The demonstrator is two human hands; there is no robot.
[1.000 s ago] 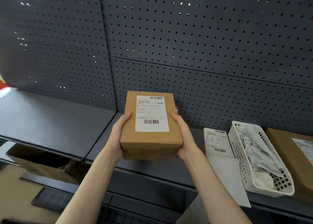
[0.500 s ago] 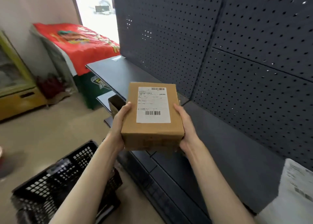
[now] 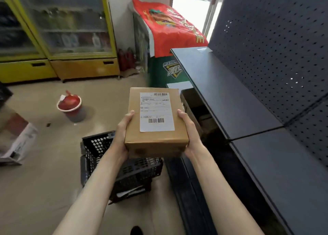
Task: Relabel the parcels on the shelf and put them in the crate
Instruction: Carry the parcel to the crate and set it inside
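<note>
I hold a brown cardboard parcel [image 3: 134, 124] level in the air, its white shipping label [image 3: 156, 111] facing up. My left hand [image 3: 123, 128] grips its left side and my right hand [image 3: 186, 126] grips its right side, thumbs on top. Below the parcel, on the floor, stands the black plastic crate [image 3: 99, 146]; my left forearm and the parcel hide part of it. Something pale lies in the crate's bottom. The dark shelf [image 3: 230, 100] runs along the right.
A red bucket [image 3: 70, 106] stands on the floor to the left, and a white and red carton [image 3: 19, 142] lies at the far left. Yellow glass-door coolers [image 3: 58, 30] line the back wall. A green chest under a red cloth [image 3: 165, 25] stands behind the shelf end.
My view has swung left from the shelf's pegboard to the floor. The parcel, held in both hands throughout, is now above the black crate.
</note>
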